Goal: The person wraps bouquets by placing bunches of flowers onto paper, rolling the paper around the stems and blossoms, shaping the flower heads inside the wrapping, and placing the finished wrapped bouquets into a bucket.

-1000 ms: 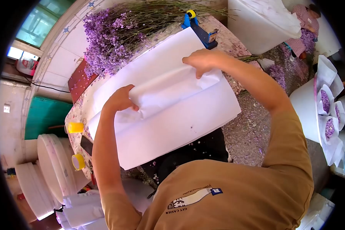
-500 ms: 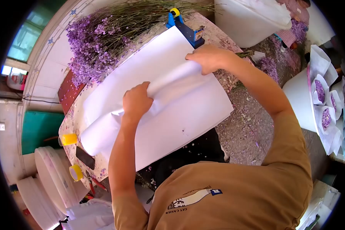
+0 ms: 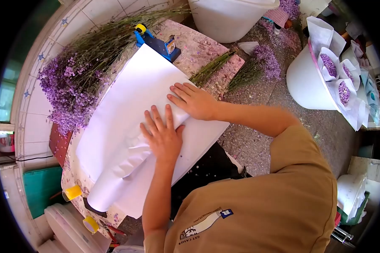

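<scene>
Large white paper sheets lie on the table, the top one curled into a loose roll along its lower left. My left hand rests palm down on the curled part, fingers spread. Beside it, further right, my right hand presses flat on the paper with its fingers apart. Neither hand grips anything. Whatever the roll may hold inside is hidden.
Purple flowers with long stems lie behind the paper, near a blue tape dispenser. Yellow tape rolls and a dark phone sit at the table's left. A white bucket with wrapped bouquets stands right.
Both hands have gone from curled fingers on the paper to flat, spread fingers, closer together. The paper's edge has been folded over into a roll. The view has shifted right.
</scene>
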A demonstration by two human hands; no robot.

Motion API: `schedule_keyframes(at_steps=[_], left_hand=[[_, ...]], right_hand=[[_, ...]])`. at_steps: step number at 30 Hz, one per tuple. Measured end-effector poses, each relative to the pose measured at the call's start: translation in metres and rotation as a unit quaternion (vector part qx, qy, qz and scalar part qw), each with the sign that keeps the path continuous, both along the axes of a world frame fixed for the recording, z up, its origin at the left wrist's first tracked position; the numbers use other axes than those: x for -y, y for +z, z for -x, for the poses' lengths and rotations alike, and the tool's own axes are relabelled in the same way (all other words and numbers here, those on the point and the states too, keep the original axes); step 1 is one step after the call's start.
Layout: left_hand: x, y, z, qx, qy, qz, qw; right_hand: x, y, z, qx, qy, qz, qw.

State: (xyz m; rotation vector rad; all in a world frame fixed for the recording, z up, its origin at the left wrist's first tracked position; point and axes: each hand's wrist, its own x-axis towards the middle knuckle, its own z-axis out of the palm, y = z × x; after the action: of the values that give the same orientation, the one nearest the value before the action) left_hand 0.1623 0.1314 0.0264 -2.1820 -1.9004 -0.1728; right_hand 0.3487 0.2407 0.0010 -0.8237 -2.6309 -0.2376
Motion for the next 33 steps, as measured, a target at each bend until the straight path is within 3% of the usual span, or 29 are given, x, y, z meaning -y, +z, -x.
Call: schedule_keyframes(at_steps=[4,6,8,10,11,13,17,19,20,23,25,28,31,32,33], left_hand=[[-0.007,0.001,0.0,0.006,-0.007,-0.006,1.0],[-0.02,0.016,0.01,0.016,-0.018,0.076,0.997],[-0.039,0.023,0.03,-0.007,-0.038,0.047,0.998],[-0.068,0.026,0.058,0.082,-0.079,0.149,0.982],[-0.084,0.032,0.068,0.077,-0.059,0.148,0.984],[-0.113,0.048,0.088,0.158,-0.102,0.274,0.943],[-0.127,0.026,0.101,0.158,-0.132,0.235,0.95],[-0.11,0.018,0.091,-0.013,-0.14,0.129,0.982],[-0.103,0.016,0.086,-0.013,-0.136,0.13,0.982],[-0.087,0.006,0.077,-0.081,-0.167,0.054,0.981],[-0.078,0.001,0.071,-0.084,-0.167,0.036,0.982],[-0.067,0.002,0.064,-0.104,-0.179,-0.027,0.978],[-0.055,0.022,0.044,0.042,-0.119,-0.018,0.992],[-0.062,0.028,0.037,0.039,-0.122,-0.02,0.992],[-0.074,0.039,0.03,0.071,-0.049,0.104,0.991]], right_hand=[[-0.005,0.005,-0.008,0.004,0.023,0.018,1.0],[-0.018,0.025,-0.004,0.087,0.06,0.122,0.987],[-0.042,0.031,0.003,0.078,0.09,0.074,0.99],[-0.07,0.053,0.021,0.177,0.06,0.274,0.943],[-0.082,0.062,0.029,0.175,0.08,0.27,0.943],[-0.099,0.072,0.036,0.19,0.036,0.272,0.943],[-0.105,0.029,0.045,0.179,0.034,0.187,0.965],[-0.092,-0.001,0.034,-0.004,0.077,-0.029,0.997],[-0.09,0.001,0.031,-0.005,0.081,-0.029,0.996],[-0.089,0.028,0.028,0.06,0.096,0.064,0.991],[-0.106,0.053,0.043,0.156,0.064,0.251,0.953],[-0.118,0.061,0.06,0.219,0.059,0.293,0.929],[-0.117,0.066,0.06,0.254,0.032,0.363,0.896],[-0.114,0.065,0.054,0.25,0.03,0.361,0.898],[-0.109,0.064,0.045,0.224,0.053,0.37,0.9]])
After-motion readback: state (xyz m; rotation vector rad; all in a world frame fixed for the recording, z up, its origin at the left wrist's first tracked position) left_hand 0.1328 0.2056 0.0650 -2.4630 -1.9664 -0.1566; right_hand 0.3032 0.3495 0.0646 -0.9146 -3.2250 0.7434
